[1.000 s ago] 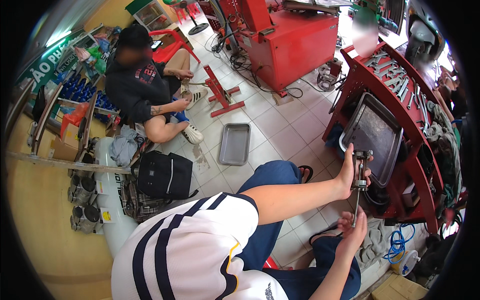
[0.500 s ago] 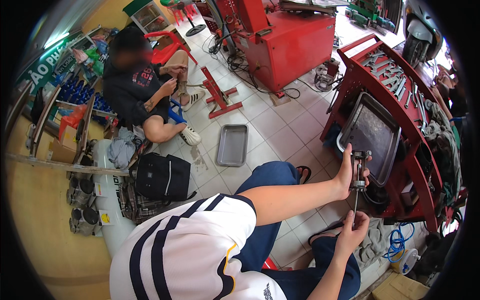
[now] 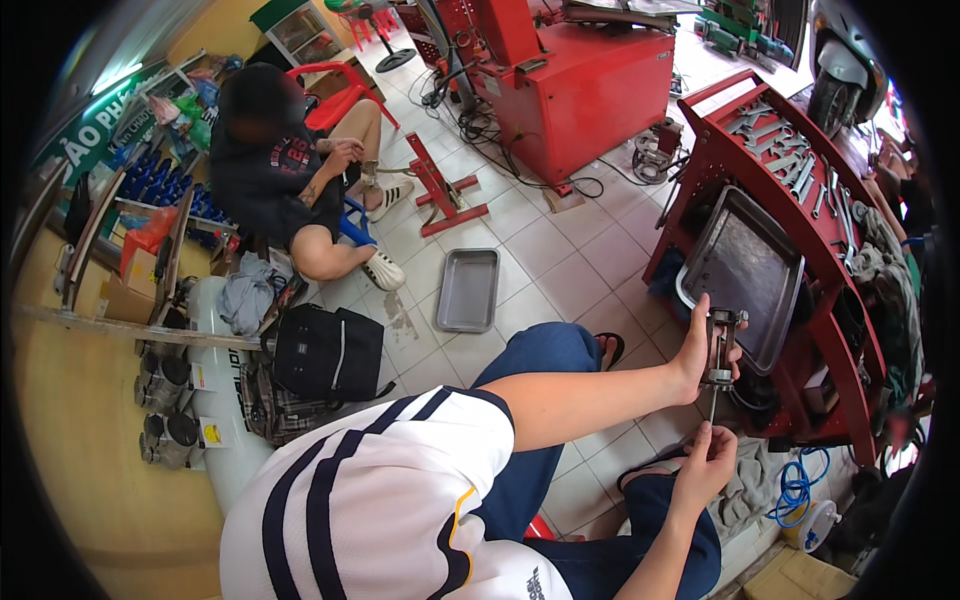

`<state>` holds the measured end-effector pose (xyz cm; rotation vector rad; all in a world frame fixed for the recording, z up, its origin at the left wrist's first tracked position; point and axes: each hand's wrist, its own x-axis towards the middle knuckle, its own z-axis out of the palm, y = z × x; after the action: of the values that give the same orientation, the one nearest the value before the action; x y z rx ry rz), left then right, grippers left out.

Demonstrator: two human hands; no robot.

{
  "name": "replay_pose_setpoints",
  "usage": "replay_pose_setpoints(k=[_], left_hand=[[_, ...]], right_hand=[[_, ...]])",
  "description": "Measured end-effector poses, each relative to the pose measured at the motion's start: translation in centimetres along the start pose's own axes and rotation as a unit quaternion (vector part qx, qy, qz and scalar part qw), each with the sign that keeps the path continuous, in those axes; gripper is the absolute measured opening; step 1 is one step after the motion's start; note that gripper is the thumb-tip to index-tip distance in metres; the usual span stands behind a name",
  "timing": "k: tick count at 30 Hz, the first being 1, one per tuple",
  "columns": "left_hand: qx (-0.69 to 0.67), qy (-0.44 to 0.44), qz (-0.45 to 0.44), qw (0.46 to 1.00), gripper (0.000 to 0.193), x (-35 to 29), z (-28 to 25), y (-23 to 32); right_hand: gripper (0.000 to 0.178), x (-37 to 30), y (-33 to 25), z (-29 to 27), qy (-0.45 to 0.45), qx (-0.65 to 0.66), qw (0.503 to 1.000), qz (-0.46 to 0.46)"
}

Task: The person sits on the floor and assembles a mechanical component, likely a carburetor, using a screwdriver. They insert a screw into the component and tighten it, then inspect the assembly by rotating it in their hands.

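Observation:
My left hand (image 3: pixel 690 355), at the end of an outstretched arm, is closed around a dark metal frame-shaped part (image 3: pixel 718 350) with a bolt-like end at its top. The part stands upright, and its exact kind is unclear. From its lower end a thin metal rod (image 3: pixel 713 402) points down. Just below, my right hand (image 3: pixel 703 472) pinches the rod's lower end between thumb and fingers. A large grey metal tray (image 3: pixel 745 285) leans against the red tool cart (image 3: pixel 690 180) beyond my left hand.
Wrenches (image 3: pixel 790 160) lie on the cart's top. A shallow metal tray (image 3: pixel 468 290) rests on the tiled floor, near a black bag (image 3: pixel 325 350). Another person (image 3: pixel 275 180) sits at the far left by a red stand (image 3: pixel 440 190). A blue hose (image 3: pixel 797 485) lies at right.
Less of the rod shows between the metal part and my right fingers. My left hand and the part sit slightly lower; the other person's hands and head have shifted.

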<state>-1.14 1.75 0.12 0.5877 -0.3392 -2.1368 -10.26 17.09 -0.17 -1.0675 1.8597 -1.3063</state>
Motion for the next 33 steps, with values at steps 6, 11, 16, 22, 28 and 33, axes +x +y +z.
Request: replay_pose_setpoints(k=[6, 11, 16, 22, 28, 33], left_hand=[[-0.03, -0.022, -0.015, 0.999, 0.095, 1.0, 0.4, -0.6], [-0.049, 0.008, -0.005, 0.999, 0.093, -0.4, 0.8, 1.1], [-0.002, -0.01, -0.001, 1.0, 0.094, 0.4, 1.0, 0.5], [0.036, 0.004, 0.004, 0.999, 0.093, -0.2, 0.7, 0.4], [0.039, 0.009, -0.011, 0.999, 0.092, -0.5, 0.5, 0.2], [0.041, 0.014, -0.016, 0.999, 0.093, -0.3, 0.5, 0.2]], right_hand=[[0.032, 0.6, 0.8, -0.7, -0.027, 0.061, 0.997, 0.043], [0.019, 0.2, -1.8, -0.1, 0.016, -0.12, 0.99, -0.067], [0.038, 1.9, 1.0, -1.4, -0.155, 0.281, 0.921, 0.219], [0.037, 0.4, -0.7, 0.1, -0.001, -0.066, 0.996, -0.062], [0.039, 1.1, 0.6, -0.6, -0.135, 0.235, 0.946, 0.176], [0.023, 0.5, -1.0, -0.4, -0.003, -0.075, 0.996, -0.054]])
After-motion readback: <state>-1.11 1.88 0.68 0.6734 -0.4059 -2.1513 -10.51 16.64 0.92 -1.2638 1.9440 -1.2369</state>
